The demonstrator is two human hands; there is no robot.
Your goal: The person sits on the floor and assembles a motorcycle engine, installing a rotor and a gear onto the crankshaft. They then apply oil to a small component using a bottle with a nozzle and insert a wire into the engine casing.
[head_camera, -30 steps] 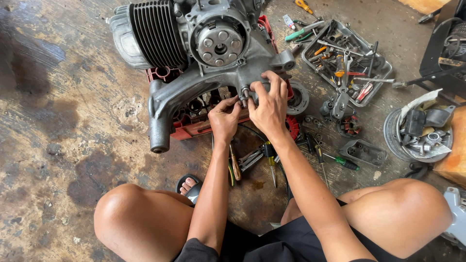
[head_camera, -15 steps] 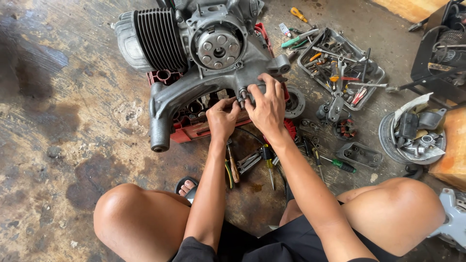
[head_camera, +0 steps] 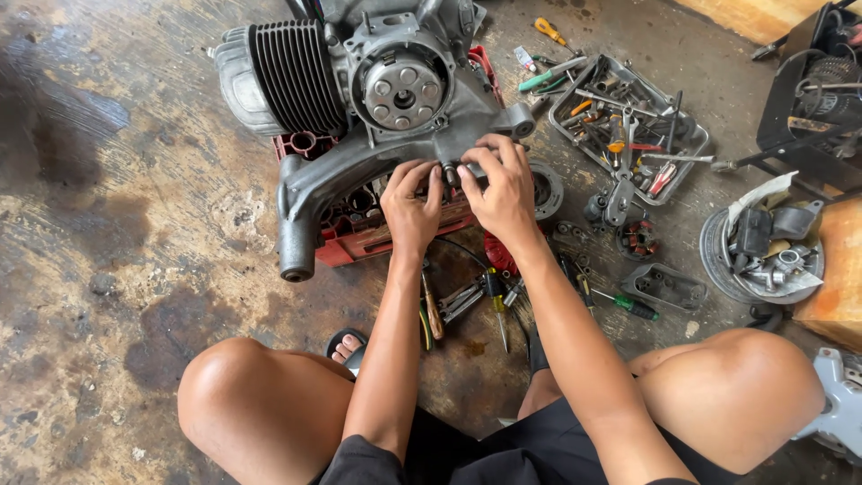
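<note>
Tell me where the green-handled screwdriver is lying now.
In the head view, the green-handled screwdriver lies on the floor to the right of the right forearm, just below a small dark tray and above the right knee.

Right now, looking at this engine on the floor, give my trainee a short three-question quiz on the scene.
1. True or false: both hands touch the grey engine casing.
2. What does the engine rest on? A) red crate B) blue bucket C) wooden stool
3. The metal tool tray lies on the person's ____ side.

Key: 1 true: left hand and right hand meet at a small part on the casing. 2 A, the red crate. 3 right.
</note>
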